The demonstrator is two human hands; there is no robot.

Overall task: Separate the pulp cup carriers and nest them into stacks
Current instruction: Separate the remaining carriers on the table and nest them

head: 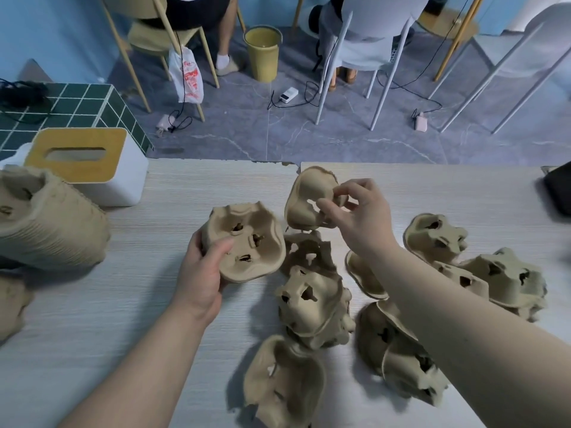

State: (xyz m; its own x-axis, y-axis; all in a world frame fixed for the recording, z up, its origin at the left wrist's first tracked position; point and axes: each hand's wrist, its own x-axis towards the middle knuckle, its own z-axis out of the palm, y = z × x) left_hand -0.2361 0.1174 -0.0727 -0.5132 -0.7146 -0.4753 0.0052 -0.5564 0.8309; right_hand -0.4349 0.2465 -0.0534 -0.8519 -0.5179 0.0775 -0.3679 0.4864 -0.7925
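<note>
- The left hand [202, 267] is gripping a four-cup pulp carrier [245, 242] by its near-left rim, thumb curled over the top; the carrier is facing up, its rounded cup wells and torn centre holes showing, held over the middle of the counter [123, 304].
- The right hand [360, 214] is pinching a second carrier [306, 199] between thumb and fingertips, holding it tilted on edge, its smooth moulded underside showing, near the counter's far edge.
- Loose carriers [312, 301] of matte, fibrous tan pulp are lying jumbled toward the counter's right and near edges, some upturned, some on their sides, several overlapping.
- A tall nested stack [52, 230] is lying on its side at the counter's left edge, its layered rims forming fine ridges.
- A white tissue box [92, 165] with a wood-toned slotted lid is sitting just behind the stack, at the far-left corner.
- The counter is showing a pale, streaky wood-grain surface.
</note>
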